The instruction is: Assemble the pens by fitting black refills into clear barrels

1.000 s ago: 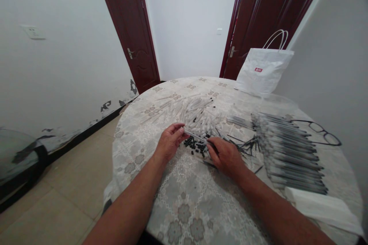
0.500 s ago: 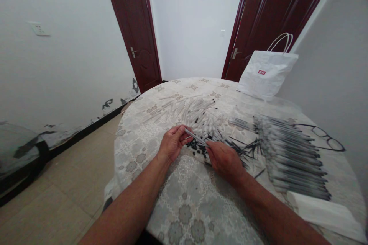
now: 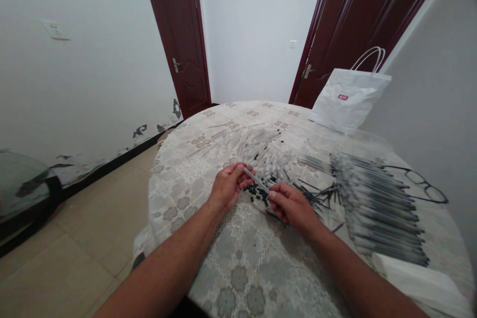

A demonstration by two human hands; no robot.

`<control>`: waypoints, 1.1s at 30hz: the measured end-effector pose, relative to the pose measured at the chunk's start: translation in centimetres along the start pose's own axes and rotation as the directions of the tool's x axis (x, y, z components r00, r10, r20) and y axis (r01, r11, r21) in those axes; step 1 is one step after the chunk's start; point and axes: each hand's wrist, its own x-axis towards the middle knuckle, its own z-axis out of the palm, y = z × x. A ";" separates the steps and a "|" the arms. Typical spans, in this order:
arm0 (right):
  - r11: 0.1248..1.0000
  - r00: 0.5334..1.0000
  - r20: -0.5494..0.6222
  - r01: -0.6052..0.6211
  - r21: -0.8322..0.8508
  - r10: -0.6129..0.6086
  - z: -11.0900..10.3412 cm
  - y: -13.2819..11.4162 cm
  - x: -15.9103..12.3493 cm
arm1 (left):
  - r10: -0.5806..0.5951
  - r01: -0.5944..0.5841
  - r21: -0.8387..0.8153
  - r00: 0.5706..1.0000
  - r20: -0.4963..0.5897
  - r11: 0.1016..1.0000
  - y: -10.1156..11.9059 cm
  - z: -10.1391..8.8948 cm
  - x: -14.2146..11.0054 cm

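Note:
A slim, pale pen (image 3: 256,179) slants between my two hands above the table. My left hand (image 3: 231,184) pinches its upper left end between thumb and fingers. At the lower right end, the thumb and forefinger of my right hand (image 3: 290,203) close on it. Below the pen lie small black plugs (image 3: 257,197), partly hidden by my hands. Thin dark refills (image 3: 316,194) are scattered just beyond my right hand. Behind the hands spreads a loose heap of clear pen barrels (image 3: 246,143).
Many finished-looking pens (image 3: 387,213) lie in a stacked row on the right, beside black-framed glasses (image 3: 425,186). A white paper bag (image 3: 350,99) stands at the back right. A folded white sheet (image 3: 421,280) lies near the front right. A patterned cloth (image 3: 208,114) covers the round table.
My right hand has turned slightly, so its thumb and forefinger now show at the pen's end. Both hands still hold the pen, and the whole view has shifted a little.

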 end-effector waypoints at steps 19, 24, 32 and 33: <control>0.391 0.839 0.129 0.376 -0.840 -0.529 -2.5 -3.5 -0.4 | 0.150 -0.327 0.652 0.938 0.313 0.684 0.2 0.0 -0.9; 0.336 0.807 0.007 0.253 -0.907 -0.590 -6.5 -6.0 0.0 | 0.304 -0.446 0.802 0.889 0.343 0.398 0.2 -0.9 -0.5; -0.083 0.932 -0.181 -0.217 -0.973 -0.313 -13.7 -5.6 5.2 | 0.326 -0.557 0.830 0.786 0.525 0.006 -0.9 -2.0 0.2; -0.103 0.937 -0.199 -0.237 -0.966 -0.289 -13.9 -5.0 5.9 | 0.324 -0.559 0.829 0.783 0.531 -0.009 -1.0 -2.0 0.2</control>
